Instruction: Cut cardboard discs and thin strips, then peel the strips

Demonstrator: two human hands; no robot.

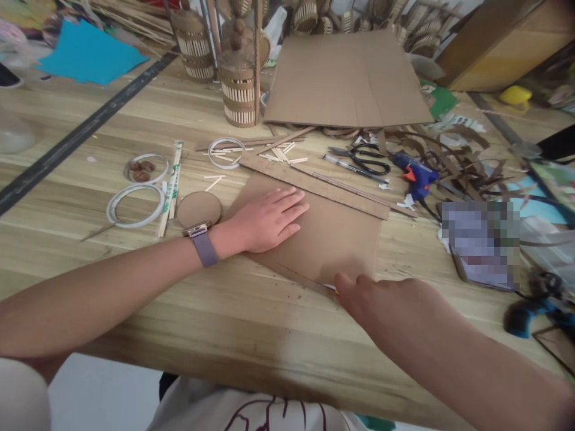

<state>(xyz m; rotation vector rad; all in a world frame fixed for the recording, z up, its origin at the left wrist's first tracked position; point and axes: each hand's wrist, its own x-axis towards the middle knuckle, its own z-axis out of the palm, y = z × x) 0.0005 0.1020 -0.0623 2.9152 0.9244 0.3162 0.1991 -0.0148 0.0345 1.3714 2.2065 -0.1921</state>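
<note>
Position: the cardboard sheet [344, 239] lies flat on the counter [251, 323], near the middle of the counter's near edge and set in from it.

Left hand [272, 221]: palm down on the sheet, fingers spread. The grip is fully extended and closes on nothing; it bears on the sheet from above.

Right hand [380, 299]: at the sheet's near right corner. The grip is curled closed around a small tool [331, 288], probably a knife; only its tip shows, the rest is hidden by the fingers.

Progress: a thin band [291, 275] runs along the sheet's near side up to the tool. The cut there is judged under way and not yet complete; whether the band is fully parted cannot be told. A strip [314, 187], lying across the sheet's far side, and a disc [199, 206], just beside the left wrist, appear to be finished pieces. A large board [345, 78] toward the counter's far edge appears uncut.

Surroundings: scissors [371, 160] and a glue gun [417, 176] lie beyond the sheet, toward the counter's far right corner, apart from both hands.
</note>
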